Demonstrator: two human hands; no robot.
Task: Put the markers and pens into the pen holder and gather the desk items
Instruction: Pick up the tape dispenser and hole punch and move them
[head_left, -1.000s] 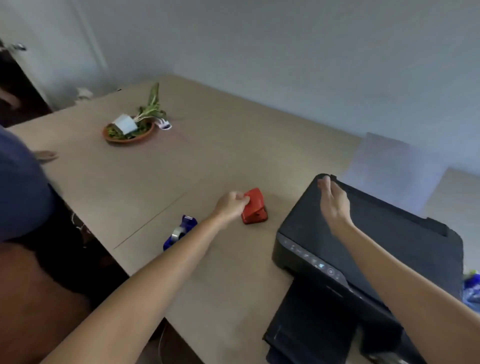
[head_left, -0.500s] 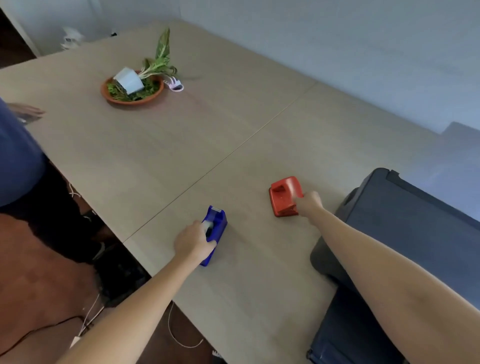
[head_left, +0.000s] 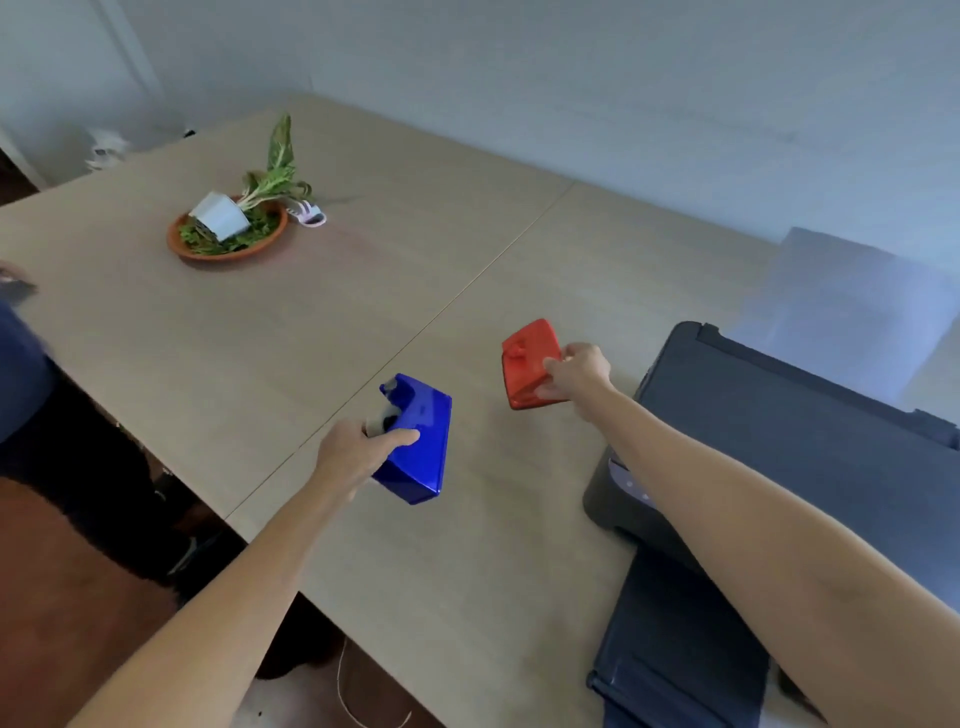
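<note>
Now L hand (head_left: 349, 457) clasps blue tape dispenser (head_left: 415, 441), R hand (head_left: 576, 371) pinches red hole punch (head_left: 530, 364) w/ fingertips; tilted punch may slip onto table (head_left: 363, 291).

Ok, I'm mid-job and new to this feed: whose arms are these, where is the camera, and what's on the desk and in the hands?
There is no machine here. A person wears one wide-angle camera on the head, looking forward and down, so the two bare arms coming in from the bottom are their own. The left hand grips a blue tape dispenser, lifted and tilted above the wooden desk. The right hand holds a red hole punch, also tilted, apparently off the surface. To the right sits a dark printer. Far left stands a clay dish of greenery with a white pot tipped in it and a small white object beside it. Part of another person shows at the left edge. No pens, markers or pen holder are in view.
</note>
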